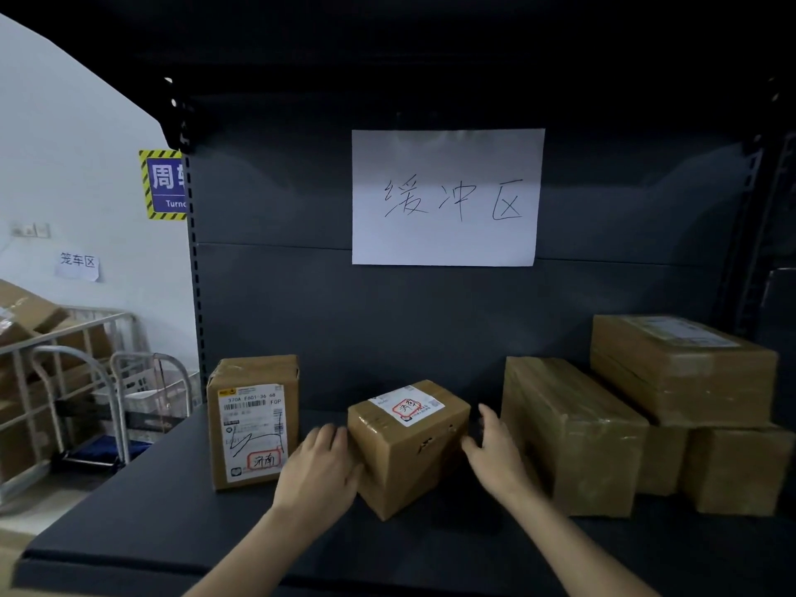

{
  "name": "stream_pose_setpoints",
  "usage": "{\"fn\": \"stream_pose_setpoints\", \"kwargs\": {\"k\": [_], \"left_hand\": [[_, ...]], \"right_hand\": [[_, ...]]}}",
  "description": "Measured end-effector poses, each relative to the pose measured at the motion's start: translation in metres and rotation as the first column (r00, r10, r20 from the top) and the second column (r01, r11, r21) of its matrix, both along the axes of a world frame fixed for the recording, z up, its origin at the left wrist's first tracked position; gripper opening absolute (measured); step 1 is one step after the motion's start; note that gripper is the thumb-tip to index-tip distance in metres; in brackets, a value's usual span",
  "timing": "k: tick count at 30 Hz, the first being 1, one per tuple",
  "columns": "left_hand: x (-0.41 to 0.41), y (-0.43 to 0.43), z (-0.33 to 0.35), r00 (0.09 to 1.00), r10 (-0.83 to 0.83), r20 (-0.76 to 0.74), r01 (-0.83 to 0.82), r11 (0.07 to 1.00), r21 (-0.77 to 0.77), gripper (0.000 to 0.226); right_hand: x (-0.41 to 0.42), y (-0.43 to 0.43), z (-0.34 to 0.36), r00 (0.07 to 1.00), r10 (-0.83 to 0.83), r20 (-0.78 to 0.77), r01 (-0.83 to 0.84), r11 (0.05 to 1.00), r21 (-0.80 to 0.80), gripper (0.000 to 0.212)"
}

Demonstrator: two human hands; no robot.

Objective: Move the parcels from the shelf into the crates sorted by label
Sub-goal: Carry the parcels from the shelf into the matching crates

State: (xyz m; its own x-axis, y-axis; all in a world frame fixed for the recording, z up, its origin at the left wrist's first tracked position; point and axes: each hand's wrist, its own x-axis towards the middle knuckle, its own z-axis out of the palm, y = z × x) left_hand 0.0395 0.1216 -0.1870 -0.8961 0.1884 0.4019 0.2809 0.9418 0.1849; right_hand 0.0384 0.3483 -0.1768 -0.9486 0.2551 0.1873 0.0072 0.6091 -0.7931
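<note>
A small brown parcel [409, 450] with a white label stamped in red sits in the middle of the dark shelf [163, 532]. My left hand [321, 467] lies against its left face, thumb at the front corner. My right hand [495, 454] is at its right side, fingers straight and spread, thumb touching the box. An upright parcel [254, 424] with a large shipping label stands to the left. A long parcel [568, 433] lies to the right. Behind it, one parcel [680, 368] is stacked on a lower parcel [732, 467].
A handwritten paper sign [446, 196] hangs on the shelf's back panel. Left of the shelf stand a metal cage trolley [64, 338] holding cardboard boxes, a hand cart [86, 407] and a white basket [142, 381]. A striped sign [163, 183] is on the wall.
</note>
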Motion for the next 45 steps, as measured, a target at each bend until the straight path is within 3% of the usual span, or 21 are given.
{"fn": "stream_pose_setpoints", "kwargs": {"k": [4, 11, 14, 18, 21, 23, 27, 35, 45], "left_hand": [[0.011, 0.007, -0.008, 0.982, -0.079, 0.174, 0.048, 0.983, 0.179, 0.064], [0.012, 0.009, -0.011, 0.925, -0.224, 0.306, 0.054, 0.876, 0.479, 0.079], [0.011, 0.008, -0.007, 0.892, -0.326, 0.314, 0.058, 0.770, 0.636, 0.079], [0.012, 0.015, 0.004, 0.869, -0.401, 0.290, -0.068, 0.484, 0.872, 0.058], [0.005, 0.018, 0.006, 0.879, -0.363, 0.307, -0.146, 0.409, 0.901, 0.075], [0.006, 0.021, 0.009, 0.895, -0.330, 0.300, -0.162, 0.388, 0.908, 0.067], [0.009, 0.021, 0.009, 0.915, -0.319, 0.248, -0.098, 0.418, 0.903, 0.032], [0.010, 0.014, -0.001, 0.930, -0.306, 0.206, 0.001, 0.562, 0.827, 0.044], [0.008, 0.002, -0.017, 0.919, -0.258, 0.297, -0.029, 0.708, 0.706, 0.060]], "right_hand": [[-0.003, -0.001, -0.001, 0.986, 0.155, 0.065, -0.141, 0.972, -0.188, 0.059], [0.019, -0.010, -0.016, 0.993, 0.114, -0.026, -0.117, 0.961, -0.251, 0.038], [0.028, -0.014, -0.021, 0.993, 0.097, -0.060, -0.109, 0.961, -0.253, 0.037], [0.030, -0.014, -0.014, 0.992, 0.107, -0.059, -0.121, 0.935, -0.332, 0.036], [0.030, -0.014, -0.009, 0.993, 0.101, -0.055, -0.114, 0.933, -0.340, 0.032], [0.031, -0.015, -0.008, 0.992, 0.100, -0.081, -0.122, 0.935, -0.333, 0.030], [0.033, -0.016, -0.005, 0.985, 0.121, -0.126, -0.155, 0.939, -0.307, 0.037], [0.035, -0.013, -0.020, 0.985, 0.134, -0.112, -0.157, 0.958, -0.238, 0.044], [0.023, -0.020, -0.032, 0.994, 0.109, -0.020, -0.110, 0.982, -0.153, 0.064]]}}
